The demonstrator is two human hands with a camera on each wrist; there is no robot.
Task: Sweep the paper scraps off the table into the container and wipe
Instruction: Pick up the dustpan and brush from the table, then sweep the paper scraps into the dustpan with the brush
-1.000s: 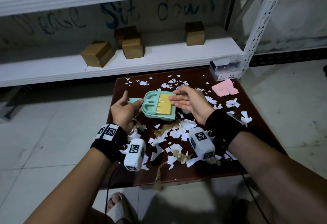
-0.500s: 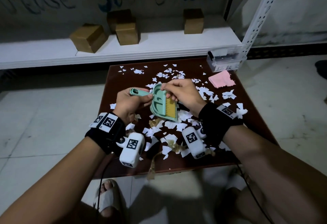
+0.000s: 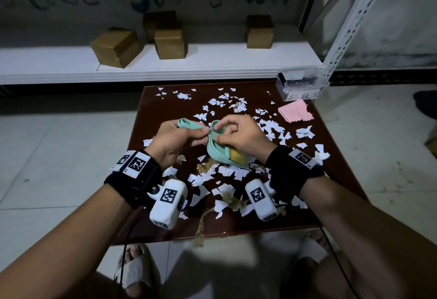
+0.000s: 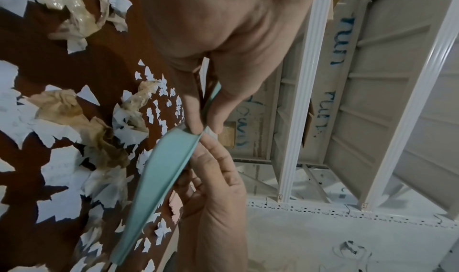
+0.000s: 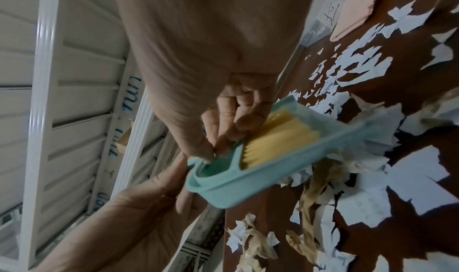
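While both hands work above the middle of the dark brown table (image 3: 331, 180), the left hand (image 3: 175, 140) curls its fingers and thumb round the handle of a small mint-green dustpan (image 3: 217, 154), holding it tilted on edge over the litter. The right hand (image 3: 238, 133) reaches into the pan from the other side; in the right wrist view its fingertips (image 5: 248, 121) pinch the green back of a little brush (image 5: 280, 138) with yellow bristles that sits nested inside the pan. In the left wrist view the pan's underside shows as a long green strip (image 4: 159, 178) running between the two hands, with the left thumb and forefinger closed on its upper end.

White paper scraps (image 3: 227, 171) lie scattered over most of the tabletop, thickest just below and to the right of the pan, and mixed with crumpled brownish strips (image 3: 231, 199) near the front edge. A pink cloth (image 3: 295, 111) lies flat near the far right corner of the table, just in front of a clear plastic container (image 3: 300, 83) that stands at that corner. Behind the table, cardboard boxes (image 3: 115, 47) rest on a white shelf (image 3: 212, 67).
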